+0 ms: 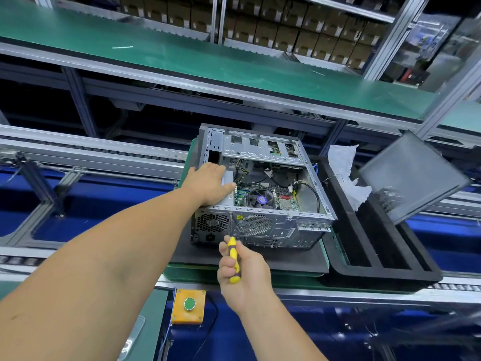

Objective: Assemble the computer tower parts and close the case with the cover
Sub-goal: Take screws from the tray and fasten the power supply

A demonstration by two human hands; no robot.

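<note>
Open computer tower (263, 188) lying on its side on a dark mat (273, 259), cover off.
Left hand (208, 185) rests flat, fingers together, on the tower's power supply (227, 178); right hand (240, 269) grips a yellow screwdriver (232, 252) against the tower's rear panel; cover (413, 175) leans right of the tower.

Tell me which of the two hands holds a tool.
The right hand grips the yellow screwdriver, its tip at the case's rear panel. The left hand holds no tool; it rests on the case's top edge.

Ahead I see a green conveyor belt (182, 56) on grey aluminium framing (80, 100), shelves of brown cartons (299, 29) behind it, and blue panels (78, 227) below.
</note>
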